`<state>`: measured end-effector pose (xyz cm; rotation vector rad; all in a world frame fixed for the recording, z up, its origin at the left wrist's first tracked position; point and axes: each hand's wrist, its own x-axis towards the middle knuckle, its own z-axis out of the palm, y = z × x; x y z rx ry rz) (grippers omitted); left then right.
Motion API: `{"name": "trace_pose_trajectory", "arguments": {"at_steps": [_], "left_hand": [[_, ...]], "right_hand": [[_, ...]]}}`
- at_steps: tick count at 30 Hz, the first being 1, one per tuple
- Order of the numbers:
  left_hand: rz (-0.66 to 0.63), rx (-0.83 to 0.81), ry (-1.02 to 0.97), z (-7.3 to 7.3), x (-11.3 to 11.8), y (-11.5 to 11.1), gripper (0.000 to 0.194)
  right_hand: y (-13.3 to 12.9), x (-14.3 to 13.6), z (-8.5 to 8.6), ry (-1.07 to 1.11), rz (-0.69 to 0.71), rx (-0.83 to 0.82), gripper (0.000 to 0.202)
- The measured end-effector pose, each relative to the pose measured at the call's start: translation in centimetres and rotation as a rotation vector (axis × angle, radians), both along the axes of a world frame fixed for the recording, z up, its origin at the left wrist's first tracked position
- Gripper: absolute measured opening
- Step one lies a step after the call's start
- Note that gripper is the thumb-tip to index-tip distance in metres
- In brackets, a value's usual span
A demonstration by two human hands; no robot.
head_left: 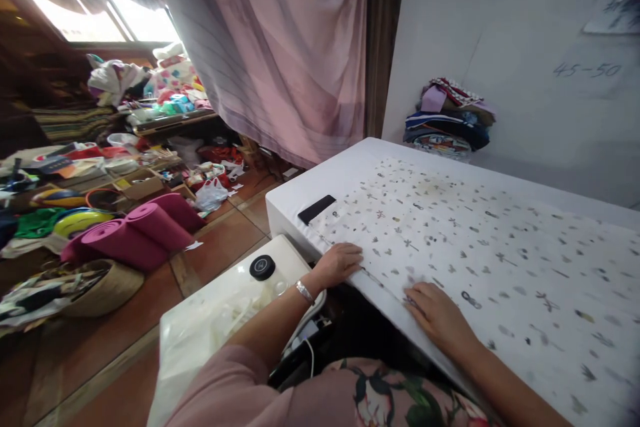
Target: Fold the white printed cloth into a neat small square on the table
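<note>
A white printed fabric point(450, 247) with small grey and yellowish motifs lies spread over the white-covered table point(300, 193). At its near edge, my left hand point(340, 261) is closed on the hem, with the fingers bent over it. Further right along this edge, my right hand point(433, 310) is closed too, its curled fingertips pinching the fabric. The parts of the hem under the fingers are hidden. A dark flat strip point(317, 209) rests at the fabric's left corner, beyond my left hand.
A white side table point(200, 313) with a round black lid point(262, 267) stands to my left. Folded clothes point(447, 117) are stacked by the wall. Pink rolled mats point(145, 230), a basket point(103, 290) and piled goods occupy the floor. A pink curtain point(285, 33) hangs behind.
</note>
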<state>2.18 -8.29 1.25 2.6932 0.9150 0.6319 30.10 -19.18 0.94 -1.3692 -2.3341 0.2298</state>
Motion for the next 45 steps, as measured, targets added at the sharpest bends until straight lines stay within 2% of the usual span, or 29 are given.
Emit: {"name": "trace_pose_trajectory", "arguments": {"at_steps": [8,12,21,32,38,45], "left_hand": [[0.004,-0.007,0.03,1.3,0.3,0.0,0.02],[0.017,0.009,0.02,1.1,0.4,0.1,0.021],[0.042,-0.026,-0.008,1.0,0.5,-0.1,0.019],[0.065,-0.08,0.044,1.2,1.1,0.6,0.016],[-0.017,-0.031,-0.012,1.0,0.6,0.2,0.019],[-0.04,0.002,-0.043,0.8,0.1,0.1,0.016]], "right_hand": [[0.0,-0.9,-0.1,-0.039,-0.021,0.0,0.021],[0.1,-1.2,0.0,-0.047,-0.043,-0.037,0.025],[-0.2,-1.8,-0.1,-0.051,-0.094,-0.043,0.018],[0.0,-2.2,-0.4,-0.072,-0.109,-0.023,0.028],[-0.2,-2.5,-0.4,-0.056,-0.098,-0.008,0.026],[-0.5,-2.8,0.2,-0.084,-0.083,-0.021,0.023]]}}
